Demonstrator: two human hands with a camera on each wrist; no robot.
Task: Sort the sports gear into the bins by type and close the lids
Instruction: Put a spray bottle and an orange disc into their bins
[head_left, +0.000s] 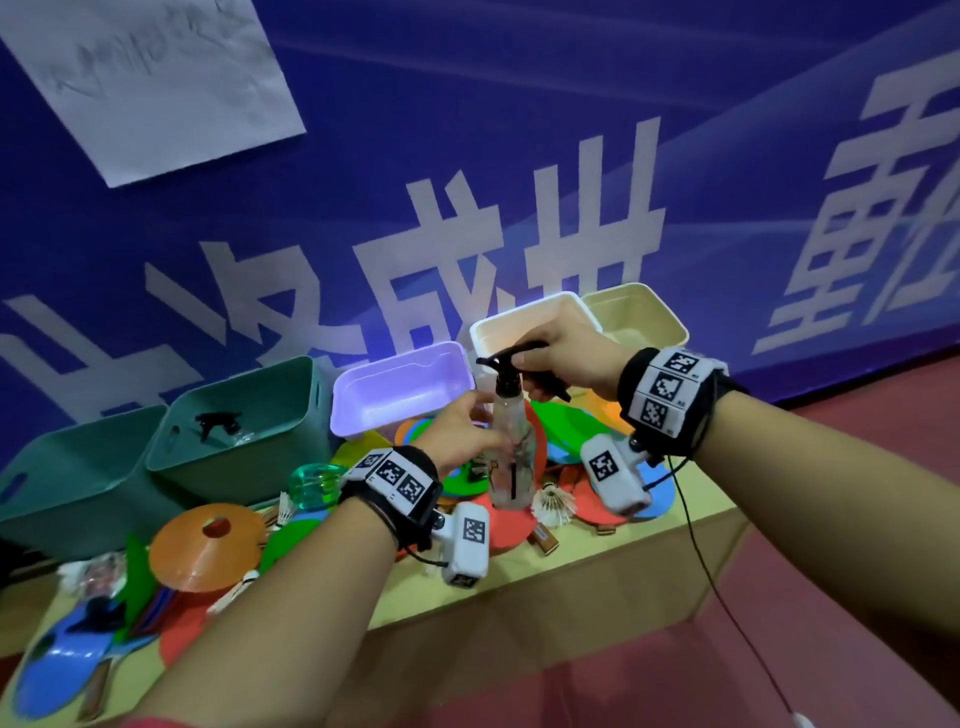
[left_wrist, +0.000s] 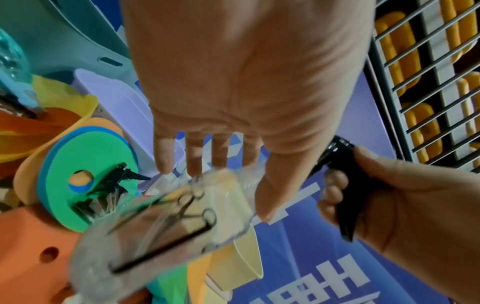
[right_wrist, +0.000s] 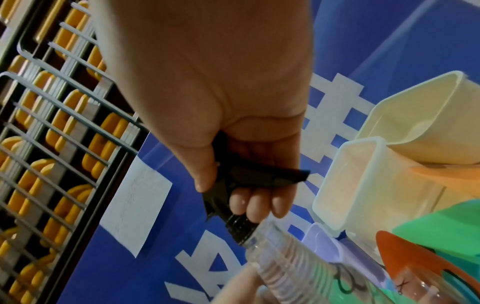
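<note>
Left of the fingers, two teal plastic bins (head_left: 78, 488) are set side by side on the pale wooden bench (head_left: 571, 582), the nearer one (head_left: 244, 415) already holding a black trigger spray head (head_left: 218, 423), so spray parts are probably collected there. Below the left fingers, an orange perforated disc cone (head_left: 208, 545), white feather shuttlecocks (head_left: 553, 501) and flat coloured foam discs (left_wrist: 88, 181) are left loose, not yet sorted.

Between the two hands, the clear ribbed plastic spray bottle (head_left: 511, 457) is held upright above the pile. The left hand (head_left: 457, 436) is laid against the bottle body with fingers (left_wrist: 194, 160) nearly straight and slightly spread, touching and steadying rather than gripping. The right hand (head_left: 576, 358) is curled tight round the bottle's black trigger top (right_wrist: 249, 181), fingertips just above the threaded collar; such a hold suits unscrewing the top, judged as the step in hand.

Behind and right of the right fingers, a lilac bin (head_left: 400, 389), a white bin (head_left: 530, 317) and a cream bin (head_left: 639, 312) stand open, lids not seen.
</note>
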